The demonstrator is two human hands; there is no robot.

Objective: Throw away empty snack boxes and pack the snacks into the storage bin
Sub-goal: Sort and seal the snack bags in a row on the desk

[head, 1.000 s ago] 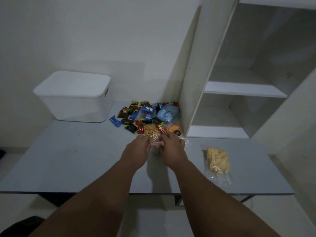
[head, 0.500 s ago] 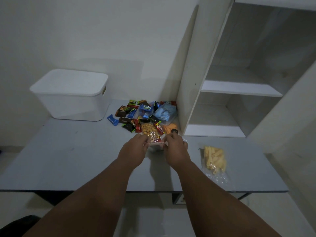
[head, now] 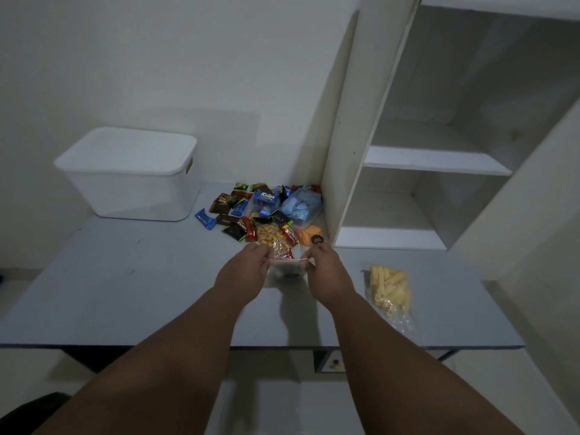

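My left hand (head: 248, 266) and my right hand (head: 324, 266) each pinch one top corner of a clear plastic snack bag (head: 287, 268), holding it stretched between them just above the grey table (head: 125, 287). Its contents are dark and hard to make out. Right behind it lies a pile of small snack packs (head: 260, 211): brown, blue, red and green wrappers, a bag of yellow puffs (head: 268, 233) and a pale blue bag (head: 301, 204). A white storage bin (head: 131, 174) with its lid on stands at the back left.
A clear bag of yellow stick snacks (head: 389, 288) lies on the table to the right of my right hand. A white open shelf unit (head: 408, 164) stands at the back right, against the pile. The table's front edge (head: 157, 345) runs under my forearms.
My hands have spread apart, pulling the clear bag's top edge taut between them. The view has shifted slightly; the pile and bin stay in place.
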